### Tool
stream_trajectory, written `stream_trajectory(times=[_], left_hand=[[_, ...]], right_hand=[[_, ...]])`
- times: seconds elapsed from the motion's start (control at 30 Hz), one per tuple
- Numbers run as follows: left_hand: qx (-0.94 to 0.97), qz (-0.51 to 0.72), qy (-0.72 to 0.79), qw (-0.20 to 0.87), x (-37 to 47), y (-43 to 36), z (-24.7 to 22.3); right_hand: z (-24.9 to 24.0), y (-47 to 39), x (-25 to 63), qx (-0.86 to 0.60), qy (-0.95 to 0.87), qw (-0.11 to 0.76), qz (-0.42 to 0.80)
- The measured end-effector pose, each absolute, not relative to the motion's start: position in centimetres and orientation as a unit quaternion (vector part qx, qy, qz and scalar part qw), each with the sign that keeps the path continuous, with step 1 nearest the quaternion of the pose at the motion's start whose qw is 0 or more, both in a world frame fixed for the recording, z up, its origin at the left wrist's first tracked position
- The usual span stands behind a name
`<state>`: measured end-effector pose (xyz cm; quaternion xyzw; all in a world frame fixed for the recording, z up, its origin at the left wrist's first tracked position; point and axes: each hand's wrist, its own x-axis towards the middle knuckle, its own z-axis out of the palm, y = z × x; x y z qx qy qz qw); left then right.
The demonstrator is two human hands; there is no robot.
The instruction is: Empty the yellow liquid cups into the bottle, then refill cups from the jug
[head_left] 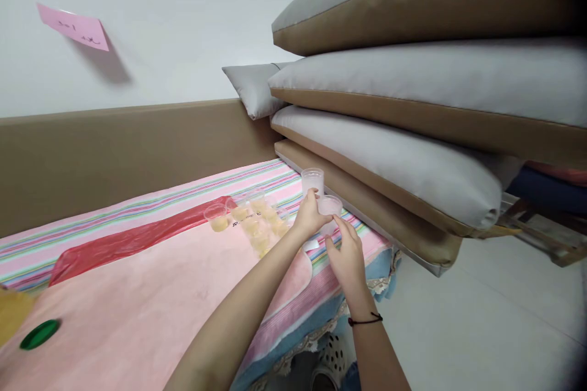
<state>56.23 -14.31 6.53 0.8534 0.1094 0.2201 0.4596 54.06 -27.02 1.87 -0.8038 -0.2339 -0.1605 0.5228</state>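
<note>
Two clear plastic cups, or stacks of cups, are at my hands on the right end of the striped cloth. My left hand (310, 215) is closed at the nearer plastic cup (330, 203), its thumb along the near side and its fingers between the two cups. My right hand (346, 253) has its thumb and fingers around the right, lower side of that same cup. Just behind stands the farther plastic cup (312, 176). To the left, several small clear cups with pale yellow liquid (219, 223) stand grouped on the pink mat (174, 293).
A red plastic bag (142, 235) lies along the mat's back edge. At front left is a green lid (40, 335). Large grey and brown cushions (389, 140) are stacked on the right. A pink note (73, 27) hangs on the wall. Striped cloth (183, 192) covers the surface.
</note>
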Motion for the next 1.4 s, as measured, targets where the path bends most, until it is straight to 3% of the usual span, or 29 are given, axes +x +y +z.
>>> stream_trajectory(times=[0.53, 0.97, 1.4], left_hand=[[0.836, 0.228, 0.093, 0.49, 56.6, -13.8, 5.7], [0.904, 0.219, 0.007, 0.368, 56.0, -13.6, 6.9], [0.936, 0.223, 0.039, 0.269, 55.5, -13.4, 7.2]], right_hand=[[1.3, -26.7, 54.2, -0.802, -0.239, 0.525, -0.155], [1.1, -26.7, 54.4, -0.805, -0.24, 0.512, -0.177], [2.2, -27.0, 53.7, -0.82, -0.24, 0.5, -0.138]])
